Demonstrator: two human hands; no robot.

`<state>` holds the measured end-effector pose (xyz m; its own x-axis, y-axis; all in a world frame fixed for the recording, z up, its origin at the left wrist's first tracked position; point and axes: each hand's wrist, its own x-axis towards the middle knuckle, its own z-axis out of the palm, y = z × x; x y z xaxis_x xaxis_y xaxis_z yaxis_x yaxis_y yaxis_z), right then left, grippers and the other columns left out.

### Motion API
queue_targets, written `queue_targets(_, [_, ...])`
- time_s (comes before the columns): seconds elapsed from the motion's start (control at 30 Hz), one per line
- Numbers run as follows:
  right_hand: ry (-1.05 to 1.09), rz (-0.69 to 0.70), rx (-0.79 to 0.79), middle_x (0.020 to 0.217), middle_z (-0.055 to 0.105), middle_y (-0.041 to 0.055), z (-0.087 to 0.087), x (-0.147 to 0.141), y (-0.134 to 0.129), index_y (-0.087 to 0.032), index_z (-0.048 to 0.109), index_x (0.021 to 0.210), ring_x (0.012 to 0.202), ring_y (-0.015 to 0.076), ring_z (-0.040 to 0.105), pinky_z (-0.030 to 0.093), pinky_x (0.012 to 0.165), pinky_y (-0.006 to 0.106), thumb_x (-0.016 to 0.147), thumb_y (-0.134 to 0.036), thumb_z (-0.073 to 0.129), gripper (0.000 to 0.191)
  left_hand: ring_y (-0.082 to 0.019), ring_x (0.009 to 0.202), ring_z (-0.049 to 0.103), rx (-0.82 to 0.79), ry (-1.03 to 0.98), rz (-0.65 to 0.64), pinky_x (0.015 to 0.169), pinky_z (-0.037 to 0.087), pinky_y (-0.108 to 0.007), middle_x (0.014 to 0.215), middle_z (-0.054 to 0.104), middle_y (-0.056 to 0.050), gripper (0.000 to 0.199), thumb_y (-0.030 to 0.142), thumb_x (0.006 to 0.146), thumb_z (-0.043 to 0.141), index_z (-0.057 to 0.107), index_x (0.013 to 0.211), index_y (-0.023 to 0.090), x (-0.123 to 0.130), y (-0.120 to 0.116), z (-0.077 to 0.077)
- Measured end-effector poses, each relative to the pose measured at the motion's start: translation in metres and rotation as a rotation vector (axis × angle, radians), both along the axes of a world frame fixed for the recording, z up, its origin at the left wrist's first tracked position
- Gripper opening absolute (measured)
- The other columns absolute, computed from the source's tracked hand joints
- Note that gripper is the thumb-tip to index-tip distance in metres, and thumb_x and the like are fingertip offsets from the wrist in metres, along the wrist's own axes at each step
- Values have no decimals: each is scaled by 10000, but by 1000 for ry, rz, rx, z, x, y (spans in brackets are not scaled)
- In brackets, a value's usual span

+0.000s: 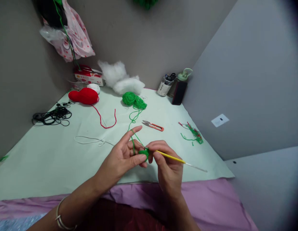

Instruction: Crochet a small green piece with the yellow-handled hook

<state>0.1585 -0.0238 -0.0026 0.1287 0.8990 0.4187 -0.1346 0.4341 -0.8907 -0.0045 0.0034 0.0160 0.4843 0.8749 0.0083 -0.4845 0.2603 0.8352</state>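
My left hand (122, 155) pinches a small green crochet piece (144, 154) between thumb and fingers. Green yarn loops around its raised index finger and runs back to a green yarn ball (128, 98) on the table. Closed around a yellow-handled crochet hook (170, 156) is my right hand (168, 166). The hook's tip meets the top of the green piece, partly hidden by my fingers. Just beyond my hands lie orange thread snips (156, 126), blades pointing left. A white strand (91, 139) lies left of my left hand.
At the back left are a red stuffed piece (85, 96), black cables (55, 115) and a red-white box (90, 78). White stuffing (127, 84) rests against the wall. A pen cup (163, 87), a bottle (182, 77) and a phone (179, 92) stand back right, with yarn scraps (194, 134) nearer.
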Motion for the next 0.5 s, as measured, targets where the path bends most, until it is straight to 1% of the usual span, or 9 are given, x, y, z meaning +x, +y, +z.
queue_targets(0.1, [144,6,-57,927,744,14,1,-2,3,-266,829,967,625,82,624,516,589,232,1005,-287,707,129,-121,804,658,-6,13,41,754,566,-254,958,646,10,737,224,890,850,520,1549,251,1,0,0])
queue_targets(0.2, [228,42,-78,905,766,16,6,-4,5,-246,810,934,601,80,638,511,566,220,1021,-330,684,175,-124,837,616,-12,45,74,764,542,-249,971,640,3,660,239,895,844,580,1500,246,0,-1,0])
queue_targets(0.4, [189,53,-56,929,789,20,8,-2,4,-228,771,962,607,82,675,551,598,228,1072,-337,600,231,-130,878,593,7,105,104,765,508,-246,988,620,1,535,274,921,820,654,1429,279,0,-2,-3])
queue_targets(0.5, [146,63,-35,937,788,13,7,2,2,-238,759,983,615,83,683,555,599,227,1094,-321,554,248,-136,876,593,41,143,122,778,505,-256,962,617,6,538,278,919,819,647,1428,275,1,-3,-4])
